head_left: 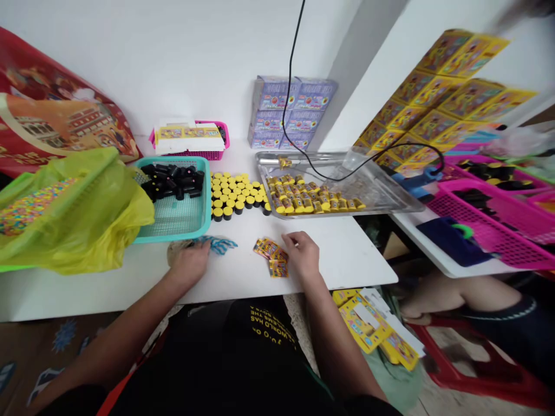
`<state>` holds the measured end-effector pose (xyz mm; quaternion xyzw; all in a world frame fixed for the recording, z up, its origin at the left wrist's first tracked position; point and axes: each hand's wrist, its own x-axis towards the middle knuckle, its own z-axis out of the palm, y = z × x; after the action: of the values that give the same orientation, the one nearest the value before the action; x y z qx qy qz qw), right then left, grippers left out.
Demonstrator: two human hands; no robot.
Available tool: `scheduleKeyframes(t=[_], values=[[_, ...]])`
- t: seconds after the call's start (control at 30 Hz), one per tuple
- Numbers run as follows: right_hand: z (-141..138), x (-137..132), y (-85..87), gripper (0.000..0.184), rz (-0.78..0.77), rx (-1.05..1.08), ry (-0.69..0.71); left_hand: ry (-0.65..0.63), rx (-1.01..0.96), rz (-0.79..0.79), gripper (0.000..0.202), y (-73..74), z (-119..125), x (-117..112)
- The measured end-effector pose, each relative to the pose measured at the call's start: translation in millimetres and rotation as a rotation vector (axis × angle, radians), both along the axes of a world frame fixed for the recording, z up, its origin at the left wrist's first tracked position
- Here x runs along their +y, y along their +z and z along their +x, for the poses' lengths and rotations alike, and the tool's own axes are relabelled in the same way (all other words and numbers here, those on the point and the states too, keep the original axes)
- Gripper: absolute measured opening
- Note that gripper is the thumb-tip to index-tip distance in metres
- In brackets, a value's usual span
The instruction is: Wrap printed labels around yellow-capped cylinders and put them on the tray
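Observation:
My left hand (191,260) rests on the white table (347,254) with its fingers curled over a small blue patterned piece (219,245). My right hand (302,253) lies beside a small pile of yellow printed labels (272,256), fingers bent and touching the pile's right side. Just beyond my hands stands a block of several black tubes with yellow caps (236,193). Farther right a metal tray (392,203) holds rows of labelled yellow tubes (314,199).
A teal basket (173,225) of black tubes, a yellow-green plastic bag (78,214), a pink basket (214,151), purple boxes (290,112), a black cable (295,86), stacked yellow boxes (451,98), pink baskets (489,231). Another person's legs (455,300) sit at right.

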<state>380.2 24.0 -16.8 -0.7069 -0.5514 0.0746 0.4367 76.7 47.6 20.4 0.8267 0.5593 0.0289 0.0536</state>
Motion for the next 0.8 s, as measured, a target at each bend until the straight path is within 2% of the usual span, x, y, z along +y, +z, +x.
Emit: scheduleKeyframes(t=[0.1, 0.17, 0.27, 0.33, 0.47, 0.7, 0.8], values=[[0, -6, -7.0, 0.037, 0.075, 0.091, -0.095, -0.137, -0.169, 0.049, 0.036, 9.8, 39, -4], [1, -11, -11.2, 0.037, 0.101, 0.127, -0.149, -0.225, -0.275, 0.023, 0.036, 6.4, 70, 7], [1, -14, -15.6, 0.038, 0.099, 0.154, -0.170, -0.161, -0.323, -0.094, 0.036, -9.2, 110, 33], [1, -13, -17.5, 0.039, 0.094, 0.158, -0.160, -0.121, -0.339, -0.145, 0.033, -19.5, 126, 49], [-1, -7, -19.2, 0.036, 0.090, 0.101, -0.140, -0.096, -0.462, -0.165, 0.015, -29.6, 132, 59], [-6, -12, -9.3, 0.029, 0.162, 0.093, -0.120, -0.068, -0.871, -0.203, 0.022, -35.2, 120, 51], [-12, -18, 0.7, 0.026, 0.178, 0.128, 0.004, -0.069, -1.050, -0.294, 0.024, -33.2, 118, 49]])
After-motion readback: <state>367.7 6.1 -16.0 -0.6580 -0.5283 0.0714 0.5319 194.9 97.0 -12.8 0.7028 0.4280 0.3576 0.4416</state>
